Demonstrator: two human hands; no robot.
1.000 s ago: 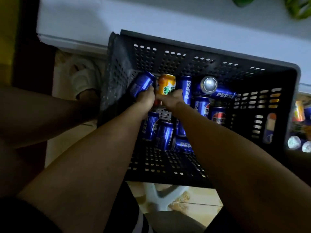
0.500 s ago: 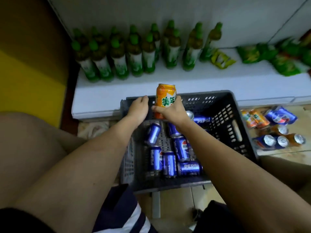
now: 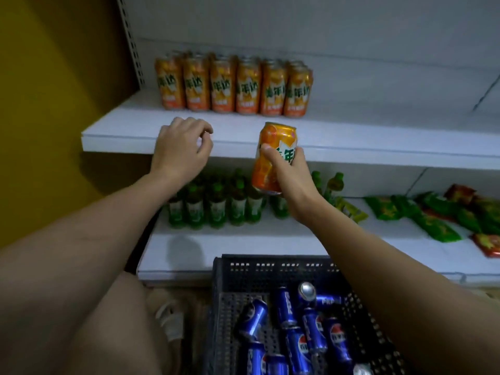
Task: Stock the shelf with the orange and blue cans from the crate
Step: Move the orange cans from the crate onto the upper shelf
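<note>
My right hand (image 3: 290, 177) grips an orange can (image 3: 273, 147), held upright in the air just in front of the white upper shelf (image 3: 378, 147). Several orange cans (image 3: 234, 86) stand in rows at the back of that shelf. My left hand (image 3: 181, 147) hovers at the shelf's front edge to the left, fingers loosely curled and holding nothing. Below, the dark plastic crate (image 3: 235, 277) holds several blue cans (image 3: 297, 331) lying on their sides.
Green bottles (image 3: 216, 209) stand on the lower shelf (image 3: 243, 247), with green and red snack packets (image 3: 433, 215) to their right. A yellow wall (image 3: 48, 104) bounds the left side. My knee (image 3: 116, 328) and a sandalled foot (image 3: 170, 315) lie left of the crate.
My right hand has lifted the orange can out of the crate up to the upper shelf. My left hand let go of a blue can and rose to the shelf edge. The view tilted upward.
</note>
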